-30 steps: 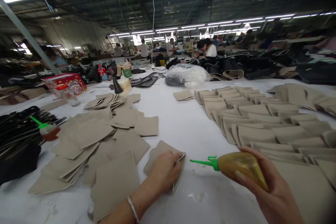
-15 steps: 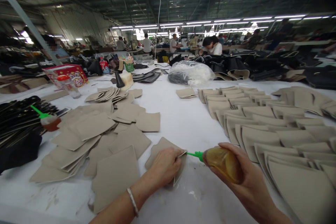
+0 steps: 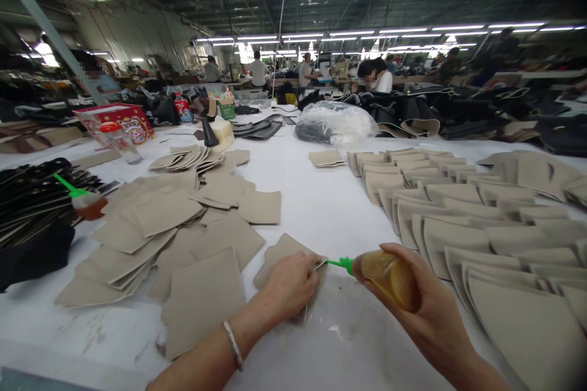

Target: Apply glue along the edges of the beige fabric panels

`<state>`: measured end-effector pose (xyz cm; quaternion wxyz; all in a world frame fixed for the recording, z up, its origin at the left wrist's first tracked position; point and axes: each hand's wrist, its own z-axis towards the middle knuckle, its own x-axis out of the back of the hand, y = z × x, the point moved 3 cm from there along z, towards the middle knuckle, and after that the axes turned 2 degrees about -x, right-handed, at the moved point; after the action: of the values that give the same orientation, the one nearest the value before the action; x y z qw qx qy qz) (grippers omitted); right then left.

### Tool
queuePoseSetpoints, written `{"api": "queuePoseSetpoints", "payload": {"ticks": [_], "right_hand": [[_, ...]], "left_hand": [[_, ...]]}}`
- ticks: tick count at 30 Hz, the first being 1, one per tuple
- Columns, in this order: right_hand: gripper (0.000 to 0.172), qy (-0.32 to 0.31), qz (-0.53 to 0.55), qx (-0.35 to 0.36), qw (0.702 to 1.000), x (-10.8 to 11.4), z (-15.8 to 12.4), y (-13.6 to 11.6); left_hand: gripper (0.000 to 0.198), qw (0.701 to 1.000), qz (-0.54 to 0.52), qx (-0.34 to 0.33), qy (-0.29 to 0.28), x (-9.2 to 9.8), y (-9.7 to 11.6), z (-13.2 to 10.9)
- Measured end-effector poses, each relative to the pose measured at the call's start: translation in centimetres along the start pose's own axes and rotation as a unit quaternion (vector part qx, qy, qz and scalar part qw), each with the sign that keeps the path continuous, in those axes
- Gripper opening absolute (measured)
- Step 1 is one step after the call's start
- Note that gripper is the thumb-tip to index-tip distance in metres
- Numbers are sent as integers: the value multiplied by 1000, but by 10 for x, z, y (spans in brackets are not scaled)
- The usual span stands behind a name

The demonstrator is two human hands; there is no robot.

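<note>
My left hand (image 3: 293, 284), with a bracelet at its wrist, pinches a beige leather-like piece (image 3: 277, 250) on the white table. The fingers hold the piece's right edge slightly raised and hide part of it. My right hand (image 3: 438, 311) is wrapped round a squeeze bottle (image 3: 389, 278) of amber liquid, tilted on its side. Its thin green nozzle (image 3: 338, 263) points left, with the tip at the raised edge by my left fingertips. Whether liquid is coming out is too small to tell.
Loose beige pieces (image 3: 169, 211) lie heaped on the left. Overlapping rows of folded beige pieces (image 3: 463, 226) fill the right. A second green-tipped bottle (image 3: 89, 204) leans by black pieces (image 3: 36, 208). Farther back are a clear plastic bag (image 3: 337, 124) and a red box (image 3: 117, 122).
The nozzle tip stays at the edge of the piece, and both hands keep their grip. The view has shifted slightly; little else differs.
</note>
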<state>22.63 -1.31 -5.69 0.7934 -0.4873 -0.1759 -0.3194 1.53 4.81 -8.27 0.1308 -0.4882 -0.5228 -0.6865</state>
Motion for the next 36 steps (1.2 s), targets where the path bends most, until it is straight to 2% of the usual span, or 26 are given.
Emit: {"api": "queuePoseSetpoints", "payload": {"ticks": [5, 11, 16, 20, 27, 31, 36], "right_hand": [[42, -16, 3, -9, 1000, 1, -1, -1], [43, 13, -3, -22, 1000, 2, -1, -5], [41, 12, -1, -48, 999, 1, -3, -6], [43, 27, 1, -59, 998, 2, -4, -4], [43, 6, 15, -66, 998, 2, -8, 1], [45, 26, 13, -79, 996, 3, -7, 3], [44, -24, 51, -89, 994, 2, -11, 5]], "left_hand": [[39, 1000, 16, -3, 0, -1, 2, -1], [36, 999, 46, 3, -6, 0, 5, -2], [35, 999, 46, 7, -8, 0, 6, -1], [34, 999, 47, -1, -5, -1, 6, -2], [29, 998, 63, 1, -11, 0, 6, -3], [32, 998, 59, -1, -17, 1, 7, -2], [33, 998, 63, -5, -29, 2, 6, -2]]}}
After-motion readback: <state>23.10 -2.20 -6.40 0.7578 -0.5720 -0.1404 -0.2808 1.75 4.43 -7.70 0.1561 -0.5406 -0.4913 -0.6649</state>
